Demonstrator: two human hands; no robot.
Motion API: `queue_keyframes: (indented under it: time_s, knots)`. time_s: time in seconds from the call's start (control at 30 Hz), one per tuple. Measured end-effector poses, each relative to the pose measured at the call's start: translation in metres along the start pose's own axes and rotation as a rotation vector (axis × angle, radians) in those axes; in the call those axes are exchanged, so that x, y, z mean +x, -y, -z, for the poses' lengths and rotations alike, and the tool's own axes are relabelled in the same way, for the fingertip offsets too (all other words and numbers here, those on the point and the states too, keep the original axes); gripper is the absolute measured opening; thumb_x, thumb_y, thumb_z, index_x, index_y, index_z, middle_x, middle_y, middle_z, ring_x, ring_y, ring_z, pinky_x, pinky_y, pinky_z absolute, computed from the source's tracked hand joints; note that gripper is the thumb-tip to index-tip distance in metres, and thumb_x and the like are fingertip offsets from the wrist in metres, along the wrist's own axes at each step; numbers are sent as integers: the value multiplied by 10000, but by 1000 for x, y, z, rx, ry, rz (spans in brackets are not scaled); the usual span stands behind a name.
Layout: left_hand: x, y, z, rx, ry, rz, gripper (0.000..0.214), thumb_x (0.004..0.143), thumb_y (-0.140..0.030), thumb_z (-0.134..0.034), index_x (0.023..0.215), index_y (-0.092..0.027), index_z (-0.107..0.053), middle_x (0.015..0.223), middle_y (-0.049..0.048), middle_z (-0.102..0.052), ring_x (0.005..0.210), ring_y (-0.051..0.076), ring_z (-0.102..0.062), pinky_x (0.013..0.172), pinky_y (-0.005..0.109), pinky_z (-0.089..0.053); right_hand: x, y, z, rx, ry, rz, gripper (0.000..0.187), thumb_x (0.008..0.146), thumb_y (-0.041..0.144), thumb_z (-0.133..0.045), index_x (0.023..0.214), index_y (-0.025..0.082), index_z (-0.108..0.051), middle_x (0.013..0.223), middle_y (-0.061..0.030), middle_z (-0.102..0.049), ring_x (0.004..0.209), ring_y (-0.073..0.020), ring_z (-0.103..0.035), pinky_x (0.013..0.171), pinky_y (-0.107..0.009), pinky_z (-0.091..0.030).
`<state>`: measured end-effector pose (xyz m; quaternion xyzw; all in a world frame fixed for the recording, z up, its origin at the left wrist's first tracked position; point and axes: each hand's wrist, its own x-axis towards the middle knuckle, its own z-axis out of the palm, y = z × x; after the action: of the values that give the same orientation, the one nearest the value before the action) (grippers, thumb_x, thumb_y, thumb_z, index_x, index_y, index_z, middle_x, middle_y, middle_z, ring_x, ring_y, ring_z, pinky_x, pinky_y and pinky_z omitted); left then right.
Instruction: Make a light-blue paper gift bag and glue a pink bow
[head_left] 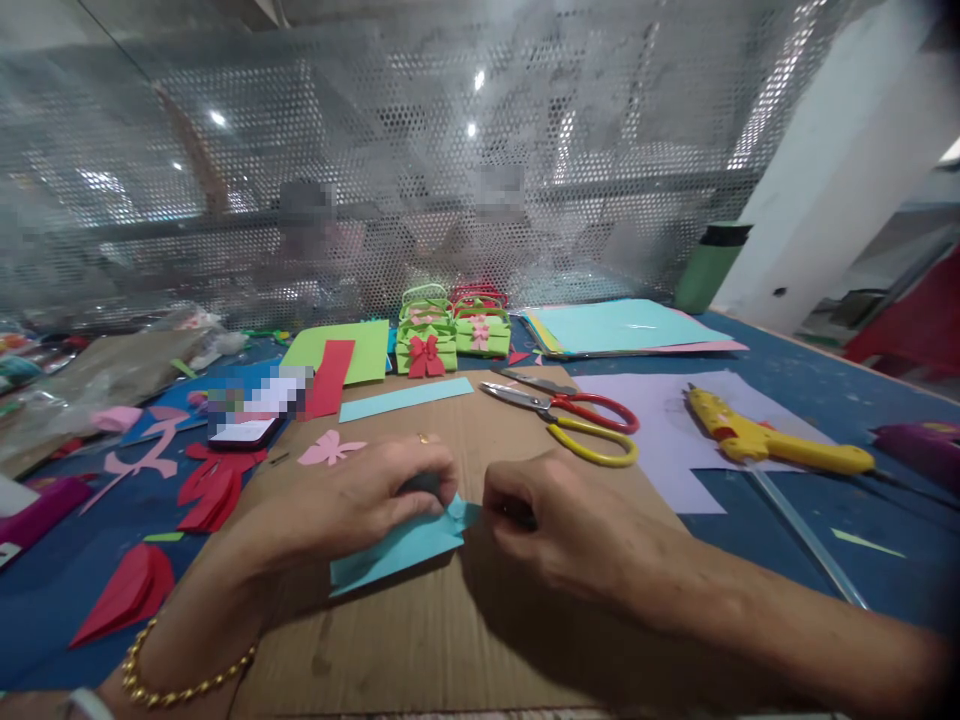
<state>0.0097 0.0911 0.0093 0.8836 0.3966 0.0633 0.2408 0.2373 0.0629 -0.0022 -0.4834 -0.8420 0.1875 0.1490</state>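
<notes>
My left hand [360,500] and my right hand [559,520] meet over a light blue paper piece [397,548] that lies on a brown cardboard sheet [450,640]. Both hands have fingers curled and pinch the paper's upper edge from either side. A small dark object [422,484] sits under my left fingers; what it is I cannot make out. A pink paper butterfly [330,449] lies just beyond my left hand. Two pairs of scissors, one red-handled [592,408] and one yellow-handled [592,448], rest beyond my right hand.
A yellow glue gun [772,445] lies on lilac paper [675,440] at right. Green paper baskets [450,335] with bows, a coloured paper stack [622,328], a green cup [709,265], a phone [244,433] and red paper cutouts [210,490] surround the cardboard. A perforated screen [420,170] stands behind.
</notes>
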Motion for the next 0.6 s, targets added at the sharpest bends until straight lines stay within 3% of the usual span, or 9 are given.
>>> queue_keyframes:
  time_s: [0.2, 0.6]
  knots:
    - [-1, 7, -3, 2, -16, -48, 104, 972, -276, -543, 1014, -252, -634, 1015, -3, -679, 933, 186, -586, 836, 287, -431, 3, -2, -6, 15, 11, 31, 174, 814, 188, -547, 772, 198, -715, 671, -20, -681, 578, -124, -492, 534, -243, -285]
    - [-1, 1, -2, -14, -5, -54, 74, 962, -225, -546, 973, -236, -618, 986, -23, -661, 925, 165, -577, 809, 272, -404, 3, -2, -9, 91, 22, 32, 193, 815, 201, -537, 764, 195, -723, 617, 7, -634, 571, -118, -471, 514, -240, -271]
